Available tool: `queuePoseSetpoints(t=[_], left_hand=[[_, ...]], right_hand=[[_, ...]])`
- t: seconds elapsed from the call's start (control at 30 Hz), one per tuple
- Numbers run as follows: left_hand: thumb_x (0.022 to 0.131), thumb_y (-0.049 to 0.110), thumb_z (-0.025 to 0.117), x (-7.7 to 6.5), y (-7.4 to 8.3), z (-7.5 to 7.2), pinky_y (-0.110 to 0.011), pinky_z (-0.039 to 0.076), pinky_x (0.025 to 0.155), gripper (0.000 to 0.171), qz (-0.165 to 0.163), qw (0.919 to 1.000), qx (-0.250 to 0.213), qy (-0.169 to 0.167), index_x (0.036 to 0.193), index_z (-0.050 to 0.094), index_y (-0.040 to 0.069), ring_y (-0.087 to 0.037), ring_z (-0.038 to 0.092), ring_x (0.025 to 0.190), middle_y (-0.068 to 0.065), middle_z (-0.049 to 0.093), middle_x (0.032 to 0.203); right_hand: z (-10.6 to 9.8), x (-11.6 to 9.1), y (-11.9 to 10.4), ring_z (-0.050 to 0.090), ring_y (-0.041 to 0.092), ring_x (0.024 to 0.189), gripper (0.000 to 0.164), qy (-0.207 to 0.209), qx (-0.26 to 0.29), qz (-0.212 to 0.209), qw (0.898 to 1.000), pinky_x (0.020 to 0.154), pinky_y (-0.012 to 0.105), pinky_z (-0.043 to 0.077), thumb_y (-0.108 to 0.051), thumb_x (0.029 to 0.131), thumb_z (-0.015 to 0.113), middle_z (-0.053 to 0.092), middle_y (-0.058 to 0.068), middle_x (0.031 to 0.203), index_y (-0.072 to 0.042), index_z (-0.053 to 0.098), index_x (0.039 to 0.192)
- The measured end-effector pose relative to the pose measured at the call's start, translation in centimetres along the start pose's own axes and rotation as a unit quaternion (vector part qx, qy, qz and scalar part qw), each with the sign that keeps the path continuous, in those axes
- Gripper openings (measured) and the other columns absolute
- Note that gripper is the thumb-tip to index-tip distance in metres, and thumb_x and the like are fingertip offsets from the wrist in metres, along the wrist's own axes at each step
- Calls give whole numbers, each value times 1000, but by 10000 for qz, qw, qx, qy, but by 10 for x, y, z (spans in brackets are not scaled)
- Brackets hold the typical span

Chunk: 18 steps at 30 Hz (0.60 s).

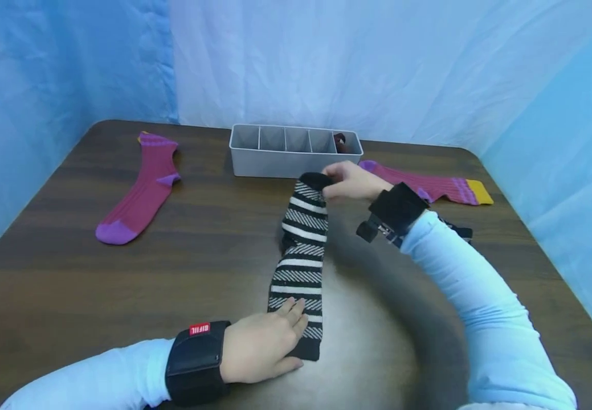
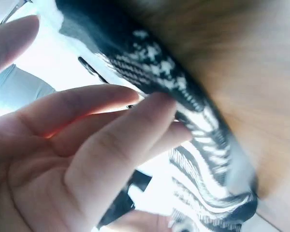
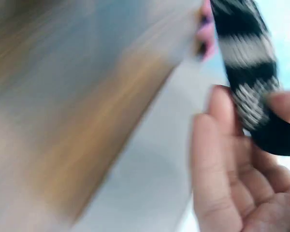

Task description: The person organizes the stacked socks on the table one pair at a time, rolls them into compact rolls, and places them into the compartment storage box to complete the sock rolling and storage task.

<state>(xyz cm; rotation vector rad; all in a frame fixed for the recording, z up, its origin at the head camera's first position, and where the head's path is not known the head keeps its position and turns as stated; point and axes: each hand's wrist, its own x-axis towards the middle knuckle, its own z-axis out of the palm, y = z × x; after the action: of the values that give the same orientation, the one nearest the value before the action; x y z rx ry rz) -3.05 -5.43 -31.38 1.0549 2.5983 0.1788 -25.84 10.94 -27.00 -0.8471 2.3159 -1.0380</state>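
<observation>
Out on the far left, a pink sock (image 1: 139, 196) lies flat on the surface (image 1: 203, 273), well apart. Next comes a wrist strap (image 1: 198, 364), its red tag (image 1: 199, 328) seeming to read "GIFIL". And the left hand (image 1: 265, 347) rests, fingers extended, over the near end of a striped sock (image 1: 303, 265), apparently to steady it! That sock stretches mid-surface toward the gray tray (image 1: 296, 165); the right hand (image 1: 352, 181) pinches its black far end, seemingly to hold it straight. Just beyond lies another pink sock (image 1: 449, 185).

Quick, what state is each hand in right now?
Left hand: open, resting on the black-and-white striped knit sock.
Right hand: closed, pinching that sock by its black toe.
</observation>
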Motion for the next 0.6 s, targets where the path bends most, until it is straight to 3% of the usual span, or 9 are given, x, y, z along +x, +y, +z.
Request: queuePoseSetpoints(t=[0.13,0.2,0.27,0.37,0.4,0.5,0.6], left_hand=[[82,42,49,12,3,-2,-34,35,95,55,298,9988,-241,-296,124,44,7,-23,34,124,-11,37,134],[83,42,48,17,4,-3,-34,34,96,55,478,9973,-416,-371,125,43,6,-22,34,124,-11,36,134],[84,42,47,18,5,-4,-33,32,97,55,670,9955,-566,-368,125,42,6,-22,33,124,-11,36,134],[84,41,47,16,2,-7,-34,32,97,54,744,9951,-632,-181,125,43,6,-20,34,124,-10,38,133],[85,40,47,14,0,-9,-34,31,98,53,707,9961,-521,-74,125,43,6,-20,34,124,-10,38,133],[85,39,47,11,-8,-11,-37,30,98,52,312,9990,102,312,124,44,6,-22,34,124,-10,38,133],[84,38,48,12,-16,-11,-39,28,100,52,26,9967,673,449,125,43,5,-23,34,124,-11,37,134]], right_hand=[[-2,-8,41,58,16,68,25,268,-661,1291,9891,66,30,49,-7,72,56,60,8,79,3,54,95],[3,-10,50,57,17,73,33,509,-1233,1543,9790,68,30,48,-9,71,58,60,11,85,2,53,101],[9,-13,49,56,22,84,40,887,-1801,1583,9668,75,34,46,-10,72,59,58,14,96,0,50,109],[17,-21,36,52,27,99,45,1395,-2706,1120,9459,84,39,41,-11,74,59,54,14,111,-3,47,117],[19,-24,30,52,27,101,45,1411,-2862,928,9432,86,40,40,-12,76,57,54,14,113,-3,46,119],[26,-30,16,51,27,104,46,838,-3096,668,9448,91,40,37,-20,84,51,49,15,122,-2,41,125],[35,-28,12,42,28,116,53,-167,-3186,952,9430,98,39,30,-30,88,43,36,16,133,-2,30,131]])
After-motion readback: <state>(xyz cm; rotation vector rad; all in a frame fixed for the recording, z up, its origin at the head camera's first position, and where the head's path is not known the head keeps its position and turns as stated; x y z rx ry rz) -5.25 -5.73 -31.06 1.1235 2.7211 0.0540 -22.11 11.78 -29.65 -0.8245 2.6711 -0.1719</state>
